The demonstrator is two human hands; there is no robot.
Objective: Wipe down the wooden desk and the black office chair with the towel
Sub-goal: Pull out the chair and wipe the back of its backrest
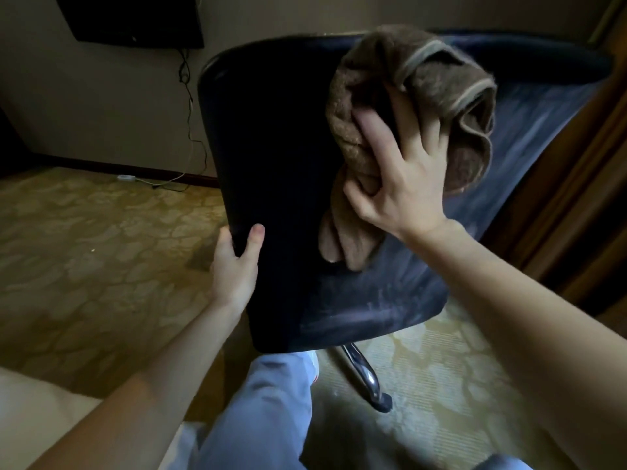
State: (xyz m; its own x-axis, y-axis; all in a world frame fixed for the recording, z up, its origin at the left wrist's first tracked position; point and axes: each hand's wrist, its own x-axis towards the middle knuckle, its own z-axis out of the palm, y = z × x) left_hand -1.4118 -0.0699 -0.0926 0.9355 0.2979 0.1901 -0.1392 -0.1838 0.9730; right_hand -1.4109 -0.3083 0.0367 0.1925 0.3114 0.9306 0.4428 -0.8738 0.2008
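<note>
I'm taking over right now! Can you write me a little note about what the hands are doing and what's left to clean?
Left hand: grips the side edge of the black office chair, steadying it.
Right hand: holds the bunched brown towel against the chair, thumb pinching a fold.
Done: chair wiping is under way.
Left: pale streaks show on the chair's lower part, so finish there. The wooden furniture at the right edge may be the desk; I cannot tell if it has been wiped.

towel (407, 106) under right hand (403, 178) on chair (278, 157) back; left hand (234, 266) at its left edge
</note>
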